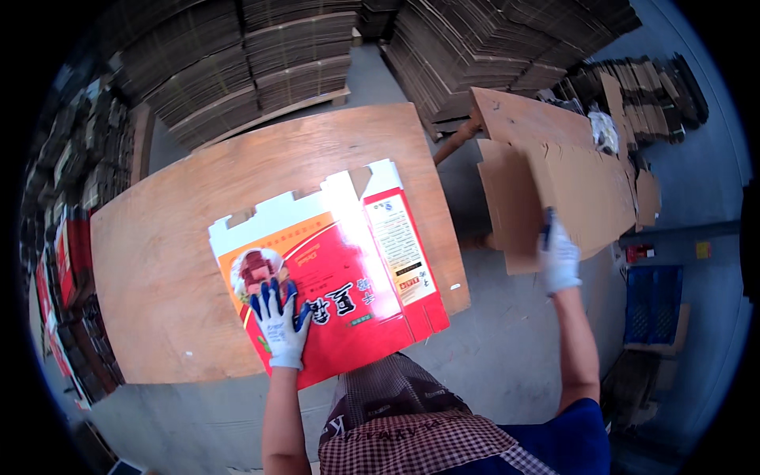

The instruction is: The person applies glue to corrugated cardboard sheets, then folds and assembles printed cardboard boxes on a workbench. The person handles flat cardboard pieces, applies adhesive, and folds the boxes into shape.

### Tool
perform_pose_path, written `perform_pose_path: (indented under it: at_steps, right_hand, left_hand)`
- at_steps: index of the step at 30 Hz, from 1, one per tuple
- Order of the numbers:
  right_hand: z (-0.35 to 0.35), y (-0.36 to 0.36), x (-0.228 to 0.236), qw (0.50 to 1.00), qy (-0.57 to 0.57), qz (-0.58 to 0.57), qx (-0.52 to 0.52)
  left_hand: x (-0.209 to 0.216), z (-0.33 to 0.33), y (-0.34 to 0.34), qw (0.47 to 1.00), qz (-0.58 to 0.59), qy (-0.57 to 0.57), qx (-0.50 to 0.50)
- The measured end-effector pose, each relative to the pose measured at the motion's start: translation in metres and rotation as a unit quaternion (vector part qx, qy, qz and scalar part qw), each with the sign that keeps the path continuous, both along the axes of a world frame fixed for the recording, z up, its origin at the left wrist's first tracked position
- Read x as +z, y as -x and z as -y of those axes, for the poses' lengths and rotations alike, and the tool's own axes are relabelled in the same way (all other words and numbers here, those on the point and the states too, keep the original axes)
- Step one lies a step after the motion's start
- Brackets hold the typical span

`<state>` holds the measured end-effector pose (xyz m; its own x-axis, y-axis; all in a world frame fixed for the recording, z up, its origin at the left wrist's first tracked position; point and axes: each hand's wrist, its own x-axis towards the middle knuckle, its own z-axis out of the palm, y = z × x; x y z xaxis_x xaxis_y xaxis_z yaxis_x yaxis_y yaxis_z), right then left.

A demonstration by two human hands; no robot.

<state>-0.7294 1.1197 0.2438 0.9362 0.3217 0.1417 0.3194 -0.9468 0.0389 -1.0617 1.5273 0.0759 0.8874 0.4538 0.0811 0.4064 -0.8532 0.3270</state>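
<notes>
A flattened printed carton [356, 340], red with orange and white panels and a food picture, lies on the wooden table [166, 277]. Its near edge overhangs the table's front. My left hand [281, 324], in a white glove with dark blue fingertips, rests open on it with fingers spread. Out to the right, my right hand [560, 257] wears a matching glove and is smeared by motion. Its fingers are at the edge of a brown cardboard sheet [513, 202], which also looks blurred and appears gripped. More brown cardboard [590, 198] lies just beyond that hand.
A smaller wooden table [522, 119] stands at the right, with a gap between it and the main table. Tall stacks of flat cardboard [261, 63] stand at the back. More piles [75, 261] line the left. A blue plastic pallet [653, 305] is at the far right.
</notes>
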Motion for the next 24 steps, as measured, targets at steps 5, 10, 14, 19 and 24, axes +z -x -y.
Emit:
perform_pose_path:
  at_steps: [5,10,14,19,24]
  right_hand:
    - [-0.02,0.056,0.179,0.953,-0.304,0.016,0.013]
    - [-0.027,0.093,0.204,0.859,-0.495,-0.131,-0.005]
    - [-0.064,0.113,0.081,0.732,-0.616,-0.291,-0.026]
    - [-0.095,0.142,-0.104,0.563,-0.67,-0.475,-0.09]
    - [-0.095,0.152,-0.158,0.619,-0.633,-0.457,-0.086]
  left_hand:
    - [0.0,0.0,-0.002,1.0,0.013,0.018,0.018]
    - [-0.012,-0.012,0.006,0.987,0.087,0.133,0.036]
    - [-0.012,-0.024,0.016,0.839,0.275,0.465,0.066]
    - [0.013,-0.033,0.021,0.677,0.289,0.665,0.125]
    - [0.002,-0.031,0.013,0.627,0.4,0.645,0.176]
